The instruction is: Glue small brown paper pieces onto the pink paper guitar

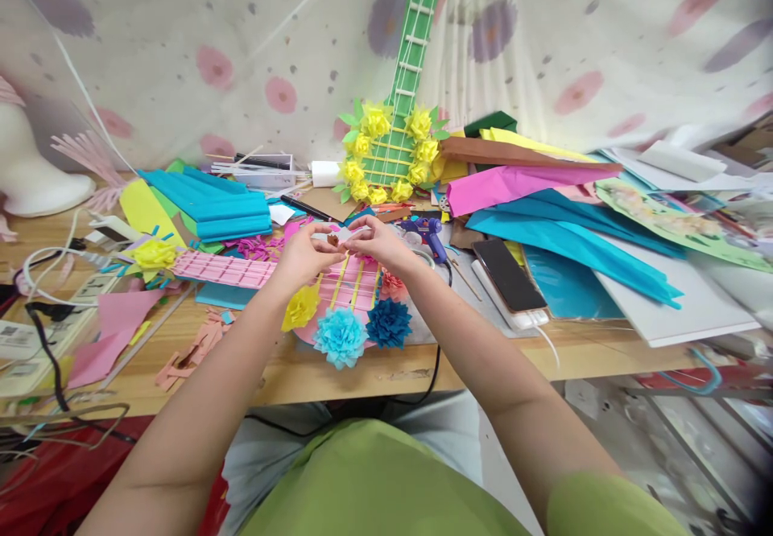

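Observation:
Both hands meet above a pink paper guitar (329, 288) lying on the table. My left hand (305, 256) is closed in a pinch, with a small brown bit (332, 240) at its fingertips. My right hand (382, 244) is also closed, pinching a small pale piece of paper (344, 234) that reaches across to the left fingers. Around the guitar's body sit a light blue paper flower (341, 338), a dark blue one (389, 323), a yellow one (300, 308) and a coral one (394, 285), partly hidden by my right wrist.
A green paper guitar (392, 150) with yellow flowers leans on the curtain behind. A purple glue gun (428, 235) and a phone (509, 274) lie to the right. Folded blue crepe paper (208, 202) is at left, pink scraps (114, 331) nearer. A black cable (436, 367) hangs over the table's front edge.

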`<state>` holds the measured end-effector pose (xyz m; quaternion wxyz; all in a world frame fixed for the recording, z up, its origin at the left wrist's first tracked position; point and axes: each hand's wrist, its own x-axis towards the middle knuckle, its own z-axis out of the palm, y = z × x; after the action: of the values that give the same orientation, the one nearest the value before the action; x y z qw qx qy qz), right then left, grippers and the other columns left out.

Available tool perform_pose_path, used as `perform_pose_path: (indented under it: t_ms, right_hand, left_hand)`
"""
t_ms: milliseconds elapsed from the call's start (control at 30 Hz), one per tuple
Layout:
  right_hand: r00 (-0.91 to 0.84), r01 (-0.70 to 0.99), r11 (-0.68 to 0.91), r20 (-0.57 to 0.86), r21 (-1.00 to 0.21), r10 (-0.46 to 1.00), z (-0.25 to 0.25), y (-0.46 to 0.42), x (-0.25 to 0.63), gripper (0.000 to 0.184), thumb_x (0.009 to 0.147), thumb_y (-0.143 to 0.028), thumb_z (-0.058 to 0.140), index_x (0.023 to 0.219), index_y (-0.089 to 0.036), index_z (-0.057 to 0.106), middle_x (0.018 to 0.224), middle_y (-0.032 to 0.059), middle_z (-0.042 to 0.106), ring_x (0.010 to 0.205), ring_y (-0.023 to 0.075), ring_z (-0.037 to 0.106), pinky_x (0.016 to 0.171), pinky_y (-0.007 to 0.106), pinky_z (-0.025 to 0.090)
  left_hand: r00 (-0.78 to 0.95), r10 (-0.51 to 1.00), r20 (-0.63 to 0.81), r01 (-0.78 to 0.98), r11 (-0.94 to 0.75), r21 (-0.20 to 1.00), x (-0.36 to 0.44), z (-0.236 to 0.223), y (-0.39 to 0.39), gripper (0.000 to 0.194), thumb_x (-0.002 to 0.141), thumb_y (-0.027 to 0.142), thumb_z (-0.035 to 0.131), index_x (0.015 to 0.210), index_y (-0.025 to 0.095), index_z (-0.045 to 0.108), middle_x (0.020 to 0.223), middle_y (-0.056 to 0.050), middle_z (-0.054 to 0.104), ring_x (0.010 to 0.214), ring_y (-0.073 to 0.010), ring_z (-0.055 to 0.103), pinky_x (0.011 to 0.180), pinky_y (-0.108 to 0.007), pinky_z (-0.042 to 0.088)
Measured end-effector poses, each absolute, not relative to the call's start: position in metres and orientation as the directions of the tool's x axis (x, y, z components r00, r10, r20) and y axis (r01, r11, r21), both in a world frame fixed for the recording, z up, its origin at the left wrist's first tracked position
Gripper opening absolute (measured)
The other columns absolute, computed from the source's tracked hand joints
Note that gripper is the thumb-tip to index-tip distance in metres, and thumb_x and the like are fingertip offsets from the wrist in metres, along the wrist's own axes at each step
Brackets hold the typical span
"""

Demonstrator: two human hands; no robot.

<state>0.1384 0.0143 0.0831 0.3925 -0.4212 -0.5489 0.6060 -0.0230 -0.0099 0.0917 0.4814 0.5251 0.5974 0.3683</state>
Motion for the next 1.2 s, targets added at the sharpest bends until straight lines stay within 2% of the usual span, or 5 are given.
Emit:
perform_pose_path:
  t_ms: [200, 500, 967, 1100, 1200]
  right_hand:
    - [-0.313, -0.023, -0.099, -0.087, -0.995, 0.946, 0.085, 0.014, 0.137, 0.031, 0.069, -0.014, 0.068, 0.09, -0.02, 0.046, 0.067, -0.0052, 0.064, 0.064, 0.0093, 0.062, 0.064, 0.023, 0.047]
    - [-0.335, -0.016, -0.074, -0.064, -0.997, 0.94, 0.085, 0.016, 0.136, 0.036, 0.065, -0.02, 0.074, 0.089, -0.02, 0.047, 0.065, -0.0058, 0.063, 0.064, 0.0096, 0.061, 0.061, 0.022, 0.045]
    - [-0.193, -0.107, -0.129, -0.106, -0.986, 0.975, 0.076, 0.023, 0.132, 0.043, 0.058, -0.032, 0.079, 0.085, -0.021, 0.048, 0.068, -0.0057, 0.06, 0.065, 0.0101, 0.061, 0.064, 0.024, 0.046]
    - [-0.079, -0.057, 0.036, 0.04, -0.998, 0.996, 0.085, 0.031, 0.162, 0.042, 0.062, -0.04, 0.075, 0.087, -0.022, 0.047, 0.075, -0.0025, 0.061, 0.067, 0.0115, 0.061, 0.063, 0.026, 0.047]
    - [0.212, 0.128, 0.328, 0.349, -0.936, 0.913, 0.09, 0.038, 0.213, 0.038, 0.071, -0.049, 0.066, 0.094, -0.023, 0.049, 0.083, 0.0006, 0.06, 0.076, 0.0135, 0.06, 0.067, 0.028, 0.048]
  left_hand:
    - [0.001, 0.964, -0.265, 0.073, 0.264, 0.962, -0.024, 0.099, -0.012, 0.05, 0.057, 0.021, 0.082, 0.098, 0.018, 0.052, 0.08, -0.003, 0.071, 0.075, -0.0189, 0.071, 0.059, -0.026, 0.054]
    - [-0.012, 0.968, -0.249, 0.202, 0.247, 0.948, -0.023, 0.104, -0.007, 0.053, 0.059, 0.018, 0.08, 0.101, 0.019, 0.047, 0.072, 0.0, 0.068, 0.058, -0.0156, 0.067, 0.051, -0.025, 0.052]
    - [-0.071, 0.971, -0.228, -0.011, 0.228, 0.974, -0.014, 0.106, -0.004, 0.042, 0.064, 0.013, 0.077, 0.091, 0.018, 0.045, 0.072, -0.002, 0.07, 0.069, -0.017, 0.07, 0.06, -0.025, 0.053]
    - [-0.089, 0.971, -0.223, 0.101, 0.231, 0.968, -0.023, 0.111, -0.001, 0.044, 0.065, 0.014, 0.076, 0.093, 0.019, 0.043, 0.071, -0.001, 0.069, 0.064, -0.0156, 0.069, 0.058, -0.024, 0.052]
    - [-0.138, 0.972, -0.191, 0.2, 0.216, 0.956, -0.04, 0.109, 0.005, 0.048, 0.06, 0.014, 0.079, 0.093, 0.02, 0.044, 0.072, 0.0, 0.067, 0.064, -0.0163, 0.068, 0.056, -0.025, 0.052]
